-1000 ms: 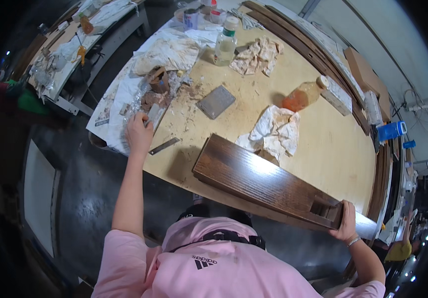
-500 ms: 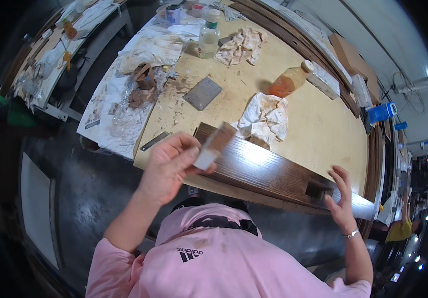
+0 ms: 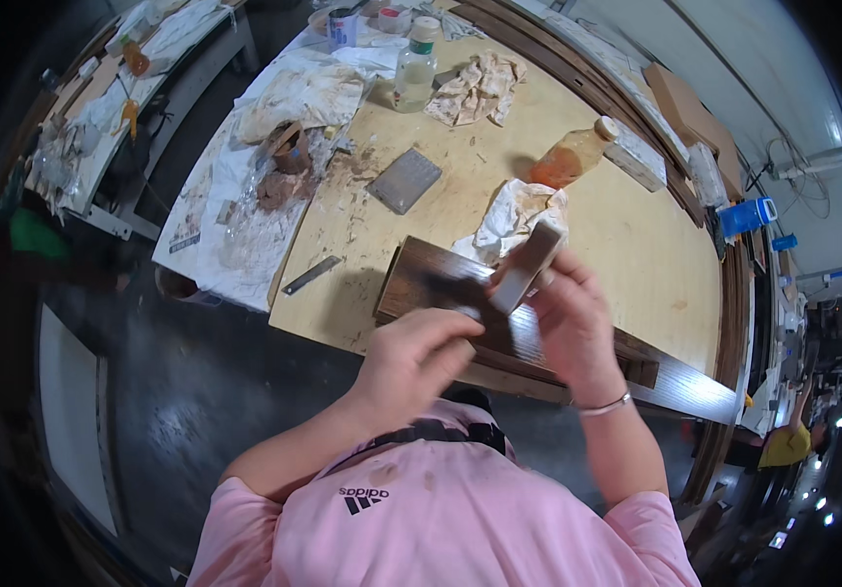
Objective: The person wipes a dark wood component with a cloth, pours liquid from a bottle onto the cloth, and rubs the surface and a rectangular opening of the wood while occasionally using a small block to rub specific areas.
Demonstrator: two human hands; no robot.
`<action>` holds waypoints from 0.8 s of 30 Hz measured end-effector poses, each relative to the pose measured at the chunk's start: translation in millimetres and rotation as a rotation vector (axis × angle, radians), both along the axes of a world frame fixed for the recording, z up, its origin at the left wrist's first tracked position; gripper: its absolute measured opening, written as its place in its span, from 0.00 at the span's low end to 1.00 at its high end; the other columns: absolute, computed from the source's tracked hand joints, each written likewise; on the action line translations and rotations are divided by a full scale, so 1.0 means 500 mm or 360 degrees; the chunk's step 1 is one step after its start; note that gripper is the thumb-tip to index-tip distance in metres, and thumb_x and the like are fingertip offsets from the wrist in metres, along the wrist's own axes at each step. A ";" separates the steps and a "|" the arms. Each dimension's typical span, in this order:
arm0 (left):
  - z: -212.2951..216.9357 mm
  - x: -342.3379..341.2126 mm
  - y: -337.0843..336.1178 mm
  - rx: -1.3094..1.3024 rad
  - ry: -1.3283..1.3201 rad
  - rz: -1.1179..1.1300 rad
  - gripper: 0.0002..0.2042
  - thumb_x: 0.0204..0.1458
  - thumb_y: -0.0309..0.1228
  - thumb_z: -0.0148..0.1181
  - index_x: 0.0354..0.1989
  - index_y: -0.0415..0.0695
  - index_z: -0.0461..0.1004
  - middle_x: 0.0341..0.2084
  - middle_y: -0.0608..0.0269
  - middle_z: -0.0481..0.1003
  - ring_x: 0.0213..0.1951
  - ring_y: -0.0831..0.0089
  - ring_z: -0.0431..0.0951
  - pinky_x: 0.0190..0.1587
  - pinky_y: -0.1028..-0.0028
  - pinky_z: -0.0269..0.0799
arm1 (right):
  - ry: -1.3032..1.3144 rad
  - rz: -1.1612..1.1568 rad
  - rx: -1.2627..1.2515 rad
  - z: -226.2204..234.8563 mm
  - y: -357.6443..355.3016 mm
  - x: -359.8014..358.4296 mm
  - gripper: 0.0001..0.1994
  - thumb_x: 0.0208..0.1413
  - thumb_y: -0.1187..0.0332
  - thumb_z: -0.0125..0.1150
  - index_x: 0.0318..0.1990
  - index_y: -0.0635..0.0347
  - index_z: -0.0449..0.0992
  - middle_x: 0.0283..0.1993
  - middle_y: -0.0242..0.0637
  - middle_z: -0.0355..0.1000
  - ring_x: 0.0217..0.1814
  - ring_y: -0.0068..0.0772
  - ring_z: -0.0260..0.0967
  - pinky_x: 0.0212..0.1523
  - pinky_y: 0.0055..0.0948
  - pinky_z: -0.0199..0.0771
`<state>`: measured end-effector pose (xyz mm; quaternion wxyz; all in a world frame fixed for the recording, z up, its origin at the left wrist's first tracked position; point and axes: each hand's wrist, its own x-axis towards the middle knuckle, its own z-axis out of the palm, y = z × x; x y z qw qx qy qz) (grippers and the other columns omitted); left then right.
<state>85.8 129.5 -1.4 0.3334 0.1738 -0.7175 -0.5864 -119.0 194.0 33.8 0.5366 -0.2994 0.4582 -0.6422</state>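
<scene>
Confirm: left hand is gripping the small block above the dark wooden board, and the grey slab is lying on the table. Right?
Not quite: the head view shows the small block gripped in the right hand. It is above the dark wooden board, and the grey slab is lying on the table.

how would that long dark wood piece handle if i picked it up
The dark wood piece is probably stiff, given its thick body. Its length may make it awkward to balance one-handed. Its shiny finish could feel slippery.
</scene>
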 end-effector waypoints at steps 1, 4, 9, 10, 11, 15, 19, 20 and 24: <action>0.000 0.001 0.002 -0.0982 -0.0270 0.0147 0.24 0.51 0.32 0.65 0.54 0.34 0.70 0.48 0.51 0.76 0.49 0.52 0.78 0.54 0.55 0.75 | 0.0387 -0.0201 -0.0040 0.022 -0.016 0.005 0.13 0.62 0.73 0.55 0.52 0.67 0.75 0.44 0.36 0.76 0.43 0.27 0.73 0.48 0.27 0.72; -0.021 -0.005 0.037 -0.1189 -0.0393 0.0065 0.24 0.45 0.33 0.66 0.52 0.35 0.73 0.51 0.50 0.74 0.56 0.49 0.72 0.61 0.51 0.66 | 0.1484 -0.0008 -0.0058 0.017 -0.055 0.011 0.13 0.55 0.77 0.57 0.48 0.63 0.77 0.40 0.35 0.72 0.39 0.31 0.72 0.41 0.29 0.73; -0.103 0.008 0.066 -0.1072 -0.0396 -0.0097 0.22 0.50 0.30 0.58 0.54 0.32 0.72 0.56 0.46 0.71 0.60 0.52 0.69 0.63 0.52 0.63 | 0.2318 0.0482 -0.0524 0.000 -0.104 0.104 0.17 0.41 0.79 0.64 0.43 0.59 0.80 0.36 0.38 0.69 0.39 0.40 0.69 0.38 0.34 0.74; -0.106 0.009 0.068 -0.1065 -0.0393 -0.0092 0.22 0.50 0.30 0.58 0.54 0.32 0.72 0.56 0.46 0.71 0.60 0.52 0.69 0.63 0.52 0.63 | 0.2320 0.0491 -0.0522 -0.006 -0.112 0.109 0.17 0.41 0.79 0.64 0.43 0.59 0.80 0.36 0.38 0.69 0.39 0.40 0.69 0.38 0.34 0.74; -0.107 0.009 0.069 -0.1003 -0.0388 -0.0107 0.22 0.49 0.29 0.57 0.53 0.32 0.73 0.54 0.46 0.71 0.60 0.51 0.70 0.63 0.52 0.64 | 0.2380 0.0552 -0.0575 -0.011 -0.121 0.112 0.16 0.40 0.78 0.64 0.42 0.58 0.81 0.35 0.38 0.69 0.39 0.41 0.69 0.38 0.35 0.74; -0.080 -0.005 0.054 -0.1159 -0.0182 0.0103 0.20 0.48 0.26 0.54 0.51 0.33 0.74 0.53 0.47 0.73 0.58 0.52 0.71 0.63 0.53 0.64 | 0.2783 0.0267 -0.0493 -0.015 -0.169 0.079 0.14 0.40 0.77 0.64 0.38 0.59 0.81 0.34 0.37 0.69 0.38 0.42 0.68 0.39 0.36 0.74; -0.110 -0.004 0.057 -0.1204 -0.0177 0.0164 0.20 0.49 0.27 0.59 0.52 0.36 0.74 0.51 0.49 0.74 0.56 0.53 0.73 0.59 0.55 0.68 | 0.2442 0.0495 -0.0485 0.017 -0.159 0.087 0.16 0.38 0.78 0.65 0.39 0.60 0.81 0.34 0.37 0.70 0.39 0.42 0.69 0.39 0.36 0.74; -0.131 0.003 0.067 -0.1094 -0.0232 0.0061 0.20 0.50 0.27 0.58 0.53 0.35 0.73 0.54 0.49 0.73 0.59 0.54 0.72 0.61 0.54 0.66 | 0.2321 0.0653 -0.0480 0.015 -0.143 0.110 0.17 0.37 0.79 0.65 0.40 0.60 0.81 0.35 0.38 0.70 0.40 0.42 0.70 0.39 0.36 0.75; -0.100 -0.001 0.055 -0.1122 -0.0221 0.0061 0.20 0.50 0.26 0.57 0.54 0.35 0.73 0.56 0.50 0.72 0.62 0.55 0.70 0.63 0.54 0.64 | 0.2436 0.0530 -0.0382 -0.024 -0.163 0.096 0.13 0.40 0.78 0.62 0.37 0.58 0.81 0.34 0.41 0.69 0.40 0.46 0.70 0.41 0.40 0.74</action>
